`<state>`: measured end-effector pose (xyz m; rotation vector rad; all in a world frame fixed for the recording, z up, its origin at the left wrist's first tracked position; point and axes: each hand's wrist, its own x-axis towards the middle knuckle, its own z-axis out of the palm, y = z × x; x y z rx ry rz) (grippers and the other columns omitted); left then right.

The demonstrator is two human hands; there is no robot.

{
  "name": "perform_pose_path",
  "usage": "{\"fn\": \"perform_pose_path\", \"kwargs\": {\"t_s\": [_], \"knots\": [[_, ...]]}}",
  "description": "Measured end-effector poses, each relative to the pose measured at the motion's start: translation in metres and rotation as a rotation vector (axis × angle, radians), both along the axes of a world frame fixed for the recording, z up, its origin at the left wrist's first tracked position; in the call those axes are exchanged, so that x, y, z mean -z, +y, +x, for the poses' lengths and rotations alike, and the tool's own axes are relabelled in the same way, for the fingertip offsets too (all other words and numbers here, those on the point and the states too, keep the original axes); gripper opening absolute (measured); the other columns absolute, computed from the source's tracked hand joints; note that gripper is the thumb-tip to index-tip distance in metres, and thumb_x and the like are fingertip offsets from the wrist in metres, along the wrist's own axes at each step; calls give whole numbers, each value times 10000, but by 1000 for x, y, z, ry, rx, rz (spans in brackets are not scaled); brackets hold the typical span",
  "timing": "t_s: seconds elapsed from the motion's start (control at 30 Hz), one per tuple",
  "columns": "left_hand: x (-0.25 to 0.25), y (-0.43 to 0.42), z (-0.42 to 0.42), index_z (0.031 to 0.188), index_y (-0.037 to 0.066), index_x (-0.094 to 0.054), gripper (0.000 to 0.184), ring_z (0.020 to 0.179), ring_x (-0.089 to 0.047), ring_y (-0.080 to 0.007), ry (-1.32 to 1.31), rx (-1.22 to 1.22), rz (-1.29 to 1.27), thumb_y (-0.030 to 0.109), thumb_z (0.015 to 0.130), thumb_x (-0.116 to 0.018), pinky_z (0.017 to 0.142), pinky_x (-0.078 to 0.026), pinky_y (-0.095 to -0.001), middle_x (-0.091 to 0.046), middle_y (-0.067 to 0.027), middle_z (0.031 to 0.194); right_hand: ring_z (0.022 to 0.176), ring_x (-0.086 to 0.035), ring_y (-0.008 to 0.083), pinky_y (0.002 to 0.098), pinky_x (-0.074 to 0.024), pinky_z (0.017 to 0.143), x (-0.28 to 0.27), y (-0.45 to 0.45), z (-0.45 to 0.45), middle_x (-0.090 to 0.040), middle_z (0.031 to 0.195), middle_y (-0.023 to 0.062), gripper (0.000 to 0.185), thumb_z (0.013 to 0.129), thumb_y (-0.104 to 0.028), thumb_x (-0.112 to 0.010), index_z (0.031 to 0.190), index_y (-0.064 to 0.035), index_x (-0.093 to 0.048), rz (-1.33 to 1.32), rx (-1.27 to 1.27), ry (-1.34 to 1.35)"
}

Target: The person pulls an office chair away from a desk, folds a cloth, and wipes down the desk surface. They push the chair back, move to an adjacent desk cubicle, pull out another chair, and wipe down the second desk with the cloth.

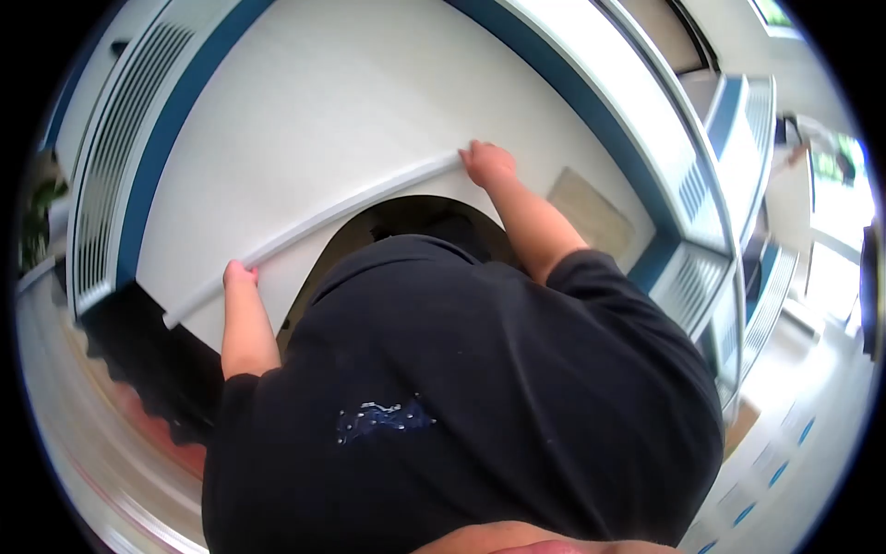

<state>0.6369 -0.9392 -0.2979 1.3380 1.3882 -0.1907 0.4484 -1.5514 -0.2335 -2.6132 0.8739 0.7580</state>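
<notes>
A long, straight white strip [355, 203] lies slantwise above the white desktop [305, 102], near its curved front edge. I cannot make out whether it touches the surface. My left hand [240, 273] is closed around the strip a little in from its left end, which reaches to the desktop's left edge. At the strip's right end my right hand [486, 163] grips it, fingers curled over and hiding the tip. My dark shirt [489, 369] fills the space below.
A flat beige panel [591, 217] rests on the desktop to the right of my right forearm. Partitions with blue edges [591, 92] enclose the desk. A dark gap [152, 360] opens at the left. Another person [803, 148] is at the far right.
</notes>
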Motion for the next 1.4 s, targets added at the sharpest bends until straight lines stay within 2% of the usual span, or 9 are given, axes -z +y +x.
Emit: {"fn": "perform_pose_path", "kwargs": {"t_s": [0.2,0.33,0.53,0.73,0.8,1.0,1.2,1.37,1.4], "knots": [[-57,-104,-15,1602,31,-321,760,1495,-367,-451,270,701,701,284,944,-604,1219,-382,-502,-159,-249,1710,1318,-588,316,493,-512,1041,-7,-11,-31,-616,1409,113,501,1079,-532,-446,1361,-148,-602,130,131,-19],[-17,-162,8,1663,69,-236,887,1541,-266,-481,98,1407,1119,353,922,-632,1260,-294,-507,-72,-294,1723,1549,-282,383,616,-290,1193,18,-57,-110,-326,1678,151,705,994,-577,-541,1559,-166,-452,-335,628,-232],[-16,-336,-15,1671,128,-248,858,1573,-192,-466,-215,1777,1108,404,957,-634,1271,-265,-496,-66,-314,1717,1617,-60,451,582,-130,1277,50,-172,-281,-83,1749,257,1040,976,-678,-498,1674,0,-131,-277,1370,81],[-23,-429,59,1665,229,-296,779,1591,-183,-437,-230,1565,1173,501,990,-574,1270,-253,-544,-111,-255,1735,1614,-64,457,566,-110,1285,75,-163,-272,-81,1747,265,1087,956,-718,-491,1668,23,-137,-372,1378,112],[-18,-419,113,1666,266,-304,763,1600,-166,-431,-95,1312,1225,597,1004,-490,1249,-192,-661,-112,-226,1748,1614,-74,455,565,-109,1286,82,-161,-271,-93,1745,267,1078,956,-725,-483,1660,29,-168,-484,1365,110],[-3,-429,179,1668,151,-274,811,1609,-101,-441,-32,962,1119,620,1021,-411,1255,-114,-658,-163,-247,1727,1608,-116,448,544,-141,1289,89,-158,-274,-125,1736,274,1014,1001,-692,-446,1652,40,-181,-564,1267,92],[15,-411,180,1638,114,-306,847,1570,-177,-473,20,981,1255,636,987,-450,1242,-138,-667,-237,-268,1677,1439,-433,503,553,-403,1171,110,-178,-304,-390,1558,389,953,1057,-653,-350,1500,190,-356,-699,1190,96],[28,-406,181,1626,153,-342,814,1556,-199,-499,23,977,1325,633,983,-481,1207,-192,-701,-239,-263,1687,1084,-649,348,451,-587,803,139,-219,-330,-594,1201,219,469,1059,-520,-471,1425,-231,-516,-788,778,640],[32,-403,180,1629,168,-340,812,1555,-201,-497,9,974,1351,631,980,-496,1204,-194,-706,-234,-254,1693,1083,-648,350,445,-592,786,146,-226,-334,-594,1206,213,486,1046,-531,-460,1414,-220,-523,-809,777,619]]}}
